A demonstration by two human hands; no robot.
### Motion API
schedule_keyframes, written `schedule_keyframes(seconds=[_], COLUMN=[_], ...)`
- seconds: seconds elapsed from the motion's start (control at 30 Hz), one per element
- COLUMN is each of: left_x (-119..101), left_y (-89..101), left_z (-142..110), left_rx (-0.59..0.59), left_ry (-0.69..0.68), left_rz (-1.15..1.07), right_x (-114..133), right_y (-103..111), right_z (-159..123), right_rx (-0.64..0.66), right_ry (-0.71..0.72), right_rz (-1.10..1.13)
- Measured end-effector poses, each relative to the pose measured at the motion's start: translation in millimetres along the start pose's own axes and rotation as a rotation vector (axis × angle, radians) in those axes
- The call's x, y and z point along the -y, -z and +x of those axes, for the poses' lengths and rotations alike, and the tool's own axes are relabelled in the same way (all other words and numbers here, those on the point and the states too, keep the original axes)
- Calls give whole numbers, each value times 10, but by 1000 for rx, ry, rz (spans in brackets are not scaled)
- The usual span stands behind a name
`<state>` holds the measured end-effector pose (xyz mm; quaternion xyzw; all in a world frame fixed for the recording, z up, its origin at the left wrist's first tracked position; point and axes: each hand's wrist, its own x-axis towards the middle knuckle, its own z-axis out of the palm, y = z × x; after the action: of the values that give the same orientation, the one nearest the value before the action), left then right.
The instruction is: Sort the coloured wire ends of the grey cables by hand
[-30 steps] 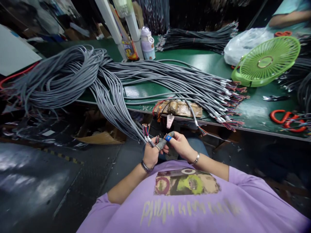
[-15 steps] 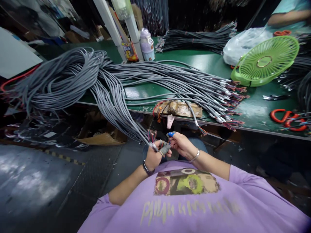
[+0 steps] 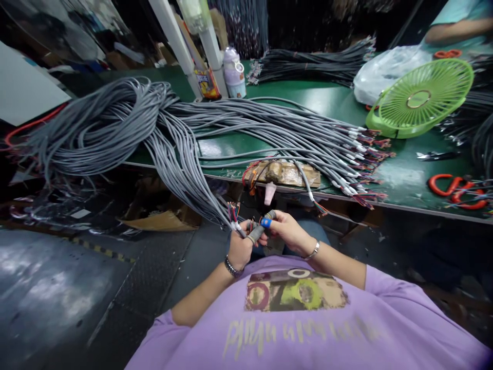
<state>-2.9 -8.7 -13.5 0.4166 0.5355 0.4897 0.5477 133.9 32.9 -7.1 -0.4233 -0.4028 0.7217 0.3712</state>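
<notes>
My left hand (image 3: 242,247) is closed around the ends of several grey cables (image 3: 192,174) that hang from the bench edge toward my lap. Coloured wire ends (image 3: 233,210) stick up above that fist. Close against it, my right hand (image 3: 287,231) pinches at the wires, its fingertips meeting the left thumb. Finger covers wrap some digits: grey on the left thumb, a blue band on the right hand. What exactly the right fingers grip is too small to make out. A taped block with a pinkish-white nozzle (image 3: 270,194) sits at the bench edge just beyond my hands.
A large grey cable coil (image 3: 103,128) and a spread of cables with stripped ends (image 3: 358,154) cover the green bench (image 3: 404,172). Farther right are a green fan (image 3: 419,97), a plastic bag (image 3: 389,72), cutters (image 3: 437,155) and orange-handled scissors (image 3: 444,184). A co-worker's arm (image 3: 458,32) shows behind.
My right hand has come down and closer to the left, its fingertips now against the left thumb. The held wire ends have shifted slightly left; the bench items stay put.
</notes>
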Motion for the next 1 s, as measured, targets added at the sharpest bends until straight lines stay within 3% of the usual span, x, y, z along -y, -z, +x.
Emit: schedule_keyframes(seconds=[0.17,0.3,0.57,0.67,0.83,1.0], left_x=[-70,-148,-315,-370,-410,-398], left_y=[-30,-4,42,-6,-68,-66], left_z=[32,70,170,223,318,390], left_rx=[-55,-62,103,143,241,284], left_ry=[68,127,170,178,201,222], left_rz=[-110,-202,-283,-255,-219,-228], right_x=[-47,-47,155,253,323,271], right_y=[2,54,282,286,214,166], right_z=[-36,-52,204,315,395,410], right_rx=[-43,9,-35,9,90,-45], right_ry=[90,68,-85,-111,-22,151], right_rz=[37,92,335,359,308,163])
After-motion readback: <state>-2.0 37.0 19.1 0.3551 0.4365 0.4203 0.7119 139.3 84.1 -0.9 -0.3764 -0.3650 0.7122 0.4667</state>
